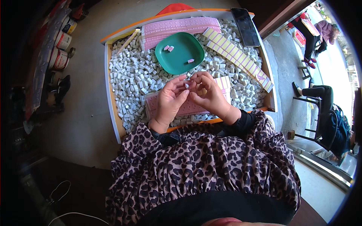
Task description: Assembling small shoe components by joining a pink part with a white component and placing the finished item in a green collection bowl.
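Observation:
Near the front middle of the tray, my left hand (170, 101) pinches a small white block (186, 86) between thumb and fingertips. My right hand (211, 95) is close beside it with fingers curled in a pinch; what they hold, if anything, is too small to make out. Below both hands lies a pink printed sheet (152, 107), partly covered by them. Just beyond the fingers stands a green plate (177, 52) with a few small pink-and-white pieces (190, 61) on it. Many loose white blocks (135, 81) surround the plate and sheets.
The shallow tray (113, 116) has raised, orange-edged walls. Pink sheets (177, 28) lie at its back, yellow striped strips (237, 56) at right. A black phone (246, 28) rests on the back right corner. Cans (62, 41) stand at left; people sit outside at right.

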The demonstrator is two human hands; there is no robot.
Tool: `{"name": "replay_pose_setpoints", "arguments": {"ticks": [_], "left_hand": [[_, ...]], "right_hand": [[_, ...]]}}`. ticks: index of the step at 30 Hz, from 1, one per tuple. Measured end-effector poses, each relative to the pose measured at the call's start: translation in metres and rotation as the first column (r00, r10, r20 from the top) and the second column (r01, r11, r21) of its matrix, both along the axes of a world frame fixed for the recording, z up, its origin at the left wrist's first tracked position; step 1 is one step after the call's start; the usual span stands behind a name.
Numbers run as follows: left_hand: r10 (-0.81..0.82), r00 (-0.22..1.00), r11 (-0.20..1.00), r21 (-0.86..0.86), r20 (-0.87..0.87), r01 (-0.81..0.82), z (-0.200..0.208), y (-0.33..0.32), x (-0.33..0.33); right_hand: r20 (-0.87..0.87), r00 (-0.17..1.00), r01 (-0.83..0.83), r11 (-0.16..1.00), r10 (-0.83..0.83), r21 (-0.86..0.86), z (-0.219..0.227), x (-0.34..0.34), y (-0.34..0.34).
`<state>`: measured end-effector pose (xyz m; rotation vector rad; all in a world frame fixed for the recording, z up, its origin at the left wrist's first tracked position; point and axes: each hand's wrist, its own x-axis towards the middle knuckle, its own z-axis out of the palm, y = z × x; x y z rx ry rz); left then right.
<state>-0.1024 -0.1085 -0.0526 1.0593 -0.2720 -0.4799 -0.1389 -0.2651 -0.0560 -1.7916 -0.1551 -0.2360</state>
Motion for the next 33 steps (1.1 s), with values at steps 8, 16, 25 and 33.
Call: {"name": "replay_pose_setpoints", "arguments": {"ticks": [8,16,25,33], "left_hand": [[0.049,0.993,0.972,0.222,0.108,-0.072,-0.011,0.001,0.003],[0.132,0.975,0.975,0.151,0.179,-0.16,0.026,-0.014,0.041],[0.216,0.824,0.814,0.37,0.524,-0.448,0.01,0.035,0.075],[0.17,0.914,0.867,0.384,0.369,-0.316,0.019,0.011,0.081]], "right_hand": [[0.067,0.998,0.017,0.987,-0.006,-0.157,0.005,0.0,-0.005],[-0.113,0.978,0.171,0.983,-0.177,-0.067,-0.011,-0.003,-0.019],[0.011,0.988,0.151,0.981,-0.151,-0.121,-0.012,-0.001,-0.021],[0.013,0.991,0.132,0.983,-0.132,-0.127,-0.011,-0.001,-0.02]]}}
